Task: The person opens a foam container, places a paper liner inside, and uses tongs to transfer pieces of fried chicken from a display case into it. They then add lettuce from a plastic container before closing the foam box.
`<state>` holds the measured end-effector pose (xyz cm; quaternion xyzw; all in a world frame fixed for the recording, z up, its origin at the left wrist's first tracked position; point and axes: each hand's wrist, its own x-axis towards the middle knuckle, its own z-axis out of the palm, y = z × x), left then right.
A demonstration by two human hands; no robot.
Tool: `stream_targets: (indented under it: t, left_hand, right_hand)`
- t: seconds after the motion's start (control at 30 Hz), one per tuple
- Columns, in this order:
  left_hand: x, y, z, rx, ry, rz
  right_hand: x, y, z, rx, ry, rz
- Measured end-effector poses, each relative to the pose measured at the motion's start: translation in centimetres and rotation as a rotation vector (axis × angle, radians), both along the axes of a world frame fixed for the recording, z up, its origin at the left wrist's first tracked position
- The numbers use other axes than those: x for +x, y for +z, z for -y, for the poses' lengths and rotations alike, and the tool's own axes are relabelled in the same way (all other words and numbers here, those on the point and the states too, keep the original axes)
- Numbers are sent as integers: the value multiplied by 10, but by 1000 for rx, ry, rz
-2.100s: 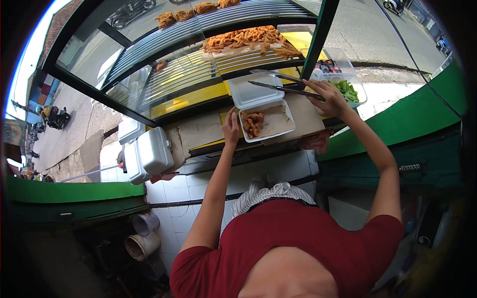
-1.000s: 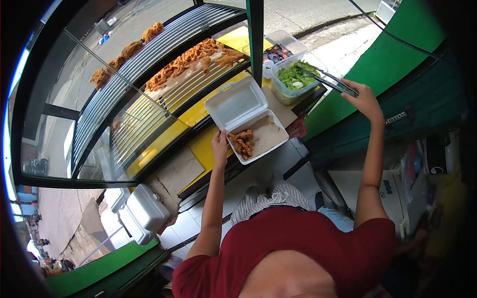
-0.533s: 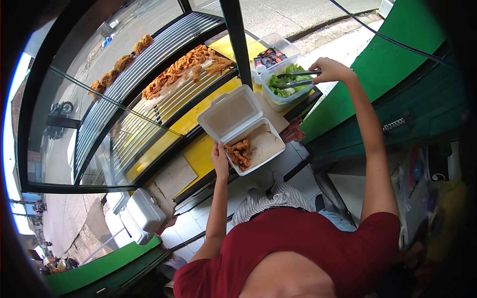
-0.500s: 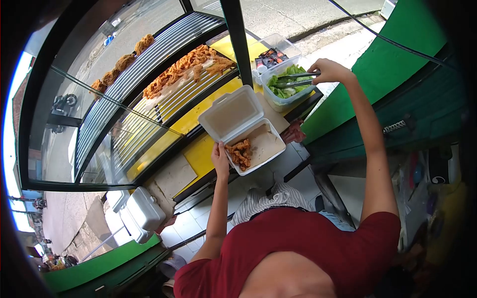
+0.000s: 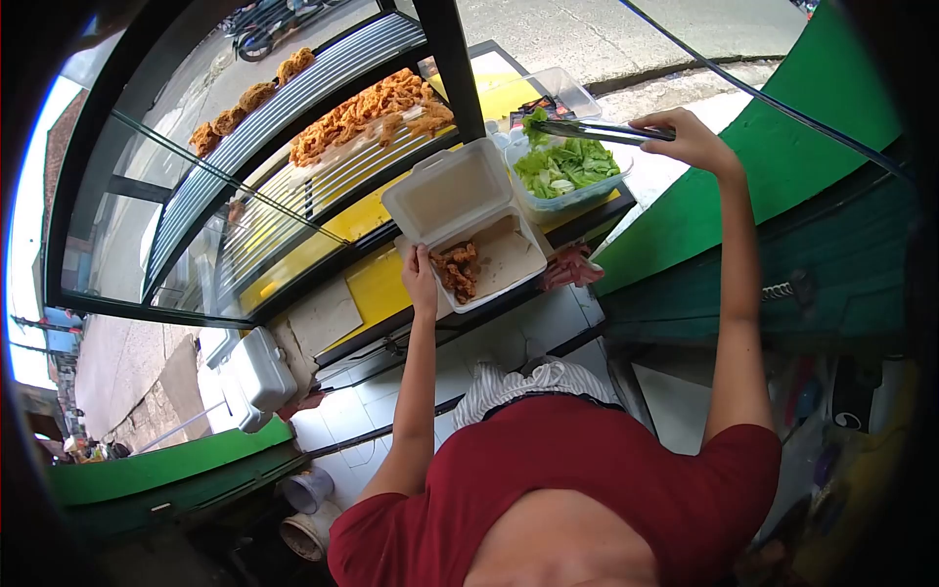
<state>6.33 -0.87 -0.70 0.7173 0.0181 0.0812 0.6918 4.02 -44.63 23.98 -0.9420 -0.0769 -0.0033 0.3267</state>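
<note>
My left hand (image 5: pixel 420 281) grips the left edge of an open white foam box (image 5: pixel 509 279), its lid folded back. Fried chicken pieces (image 5: pixel 456 271) lie at the left side of the box, on brown paper. In my right hand (image 5: pixel 690 142) are metal tongs (image 5: pixel 606 131), with a bit of green lettuce (image 5: pixel 535 122) at their tips. Below the tongs, a clear plastic tub (image 5: pixel 577 203) holds more lettuce leaves (image 5: pixel 567 166).
A glass display case (image 5: pixel 323 235) at the left has fried chicken on its slatted shelves. Closed foam boxes (image 5: pixel 262 372) stand at lower left. A lidded tub with dark packets (image 5: pixel 533 110) sits behind the lettuce. A green panel (image 5: pixel 685 210) rises at the right.
The tongs have risen out of the lettuce, now with a leaf at their tips. My right hand has moved slightly right. The view has shifted a little.
</note>
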Motion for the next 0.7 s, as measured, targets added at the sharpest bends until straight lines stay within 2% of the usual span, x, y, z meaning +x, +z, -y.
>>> stream_targets:
  t: [0.07,0.23,0.33,0.43,0.53,0.7]
  left_hand:
    - [2,2,5,0,6,2]
    - [3,2,12,-22,27,35]
    - [3,4,14,-35,36,34]
    - [5,3,12,-24,21,14]
    - [7,0,9,-23,-11,0]
    - [10,-5,9,-17,13,-31]
  right_hand:
    - [-8,9,-1,63,49,17]
    - [-22,29,-30,18,231,-134]
    - [-20,10,-54,-36,384,-127]
    - [-24,2,-83,-212,375,-111]
    - [-18,-15,-84,-236,455,4]
    - [-32,35,-80,-228,234,-237]
